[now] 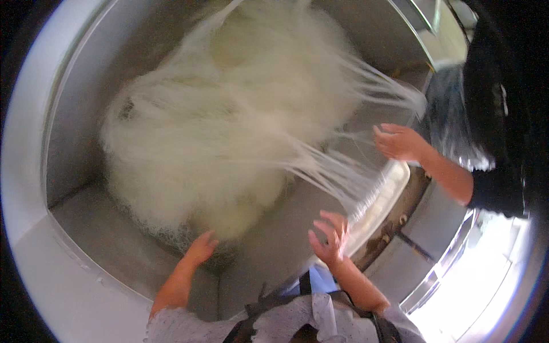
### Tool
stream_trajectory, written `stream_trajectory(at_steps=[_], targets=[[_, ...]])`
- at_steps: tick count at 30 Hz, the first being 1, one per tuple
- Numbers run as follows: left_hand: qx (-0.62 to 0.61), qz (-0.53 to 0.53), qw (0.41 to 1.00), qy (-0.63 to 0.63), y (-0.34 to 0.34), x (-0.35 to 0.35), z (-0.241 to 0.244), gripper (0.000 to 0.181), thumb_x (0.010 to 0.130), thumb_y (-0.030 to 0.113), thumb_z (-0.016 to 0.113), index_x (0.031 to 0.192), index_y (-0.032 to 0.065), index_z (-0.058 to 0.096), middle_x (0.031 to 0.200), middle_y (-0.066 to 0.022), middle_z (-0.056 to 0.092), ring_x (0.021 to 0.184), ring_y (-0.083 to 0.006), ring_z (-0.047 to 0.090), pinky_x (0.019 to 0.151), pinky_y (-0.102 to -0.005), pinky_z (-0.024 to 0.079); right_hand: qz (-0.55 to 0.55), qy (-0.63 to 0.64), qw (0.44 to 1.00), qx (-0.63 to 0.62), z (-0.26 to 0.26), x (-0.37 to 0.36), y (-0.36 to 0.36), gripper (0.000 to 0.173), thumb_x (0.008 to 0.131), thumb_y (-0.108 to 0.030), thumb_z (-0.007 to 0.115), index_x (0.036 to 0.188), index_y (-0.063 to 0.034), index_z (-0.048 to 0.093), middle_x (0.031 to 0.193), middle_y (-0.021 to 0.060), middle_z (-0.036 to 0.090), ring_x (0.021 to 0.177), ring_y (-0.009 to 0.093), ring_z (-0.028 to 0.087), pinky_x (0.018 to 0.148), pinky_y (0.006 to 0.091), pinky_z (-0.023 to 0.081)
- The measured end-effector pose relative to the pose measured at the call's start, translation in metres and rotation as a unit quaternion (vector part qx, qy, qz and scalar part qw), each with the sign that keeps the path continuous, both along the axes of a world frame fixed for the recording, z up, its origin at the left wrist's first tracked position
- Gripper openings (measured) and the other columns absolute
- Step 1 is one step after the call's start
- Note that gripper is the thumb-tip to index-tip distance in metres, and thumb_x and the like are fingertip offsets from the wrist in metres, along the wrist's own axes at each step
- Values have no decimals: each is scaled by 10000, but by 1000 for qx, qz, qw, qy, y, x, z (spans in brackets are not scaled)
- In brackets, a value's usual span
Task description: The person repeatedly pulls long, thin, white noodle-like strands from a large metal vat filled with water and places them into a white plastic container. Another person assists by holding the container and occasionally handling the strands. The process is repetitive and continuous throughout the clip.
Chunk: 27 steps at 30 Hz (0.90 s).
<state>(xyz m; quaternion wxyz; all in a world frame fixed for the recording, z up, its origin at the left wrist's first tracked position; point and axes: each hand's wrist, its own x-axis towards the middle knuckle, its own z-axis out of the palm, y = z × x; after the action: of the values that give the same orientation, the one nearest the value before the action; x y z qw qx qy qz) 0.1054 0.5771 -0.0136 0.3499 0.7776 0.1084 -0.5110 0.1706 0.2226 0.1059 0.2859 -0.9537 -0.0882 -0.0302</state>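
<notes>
A large tangled mass of pale, fine strands point(223, 128) fills much of the metal vat, drawn into thin bunches toward the right. My left hand point(203, 247) touches or lies close against its lower edge, fingers a little bent; whether it grips any strands cannot be told. On the right, my right hand point(332, 238) is raised with its fingers spread and curled, beside the lower end of a stretched bunch of strands point(339, 184). No strands show clearly within its fingers. A long pale bar or tray point(377, 208) lies just beyond it along the vat's right side.
The metal vat's wall point(81, 85) curves round at the left. At the right, a co-worker's hand point(396, 141), below a dark sleeve, is held over the vat's side near other strands. A brown-stained ledge with pipe fittings point(402, 220) runs beside the pale bar.
</notes>
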Motion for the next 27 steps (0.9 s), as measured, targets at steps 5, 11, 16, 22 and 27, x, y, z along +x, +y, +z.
stream_trajectory(at_steps=[5, 11, 16, 22, 27], targets=[[30, 112, 993, -26, 3, -27, 53, 407, 817, 178, 481, 1177, -2, 415, 1171, -160, 469, 1065, -257, 462, 892, -324, 349, -137, 18, 989, 54, 5, -67, -65, 380, 668, -82, 631, 1013, -51, 474, 1066, 164, 485, 966, 269, 479, 784, 360, 394], [-44, 338, 924, -176, -38, -3, 102, 282, 827, 137, 467, 1075, 3, 482, 1045, -127, 532, 971, -194, 504, 844, -303, 378, -312, 115, 933, 137, -73, -56, -156, 313, 795, -130, 539, 1069, -2, 457, 1059, 158, 477, 984, 254, 469, 810, 327, 394], [-201, 279, 939, -20, -144, -27, 181, 207, 841, 121, 444, 983, -10, 516, 1011, -113, 545, 959, -177, 506, 850, -303, 388, -386, 75, 813, 429, -120, 49, -179, 524, 876, -385, 335, 1234, -2, 348, 1224, 165, 398, 1152, 246, 351, 963, 341, 254], [-291, 288, 901, 144, -269, -44, 144, 404, 859, 256, 439, 1164, -8, 423, 1143, -106, 479, 1066, -180, 445, 934, -338, 317, -245, 126, 924, 265, -176, 33, -164, 553, 870, -428, 310, 1189, 19, 376, 1177, 196, 439, 1115, 267, 400, 935, 362, 291], [-256, 343, 903, 32, -335, -11, 98, 561, 842, 376, 460, 1234, -7, 340, 1229, -111, 384, 1147, -155, 325, 952, -291, 249, 22, 85, 978, 187, -103, -96, -137, 491, 729, -457, 552, 958, -22, 568, 804, 214, 583, 810, 364, 552, 727, 420, 421]])
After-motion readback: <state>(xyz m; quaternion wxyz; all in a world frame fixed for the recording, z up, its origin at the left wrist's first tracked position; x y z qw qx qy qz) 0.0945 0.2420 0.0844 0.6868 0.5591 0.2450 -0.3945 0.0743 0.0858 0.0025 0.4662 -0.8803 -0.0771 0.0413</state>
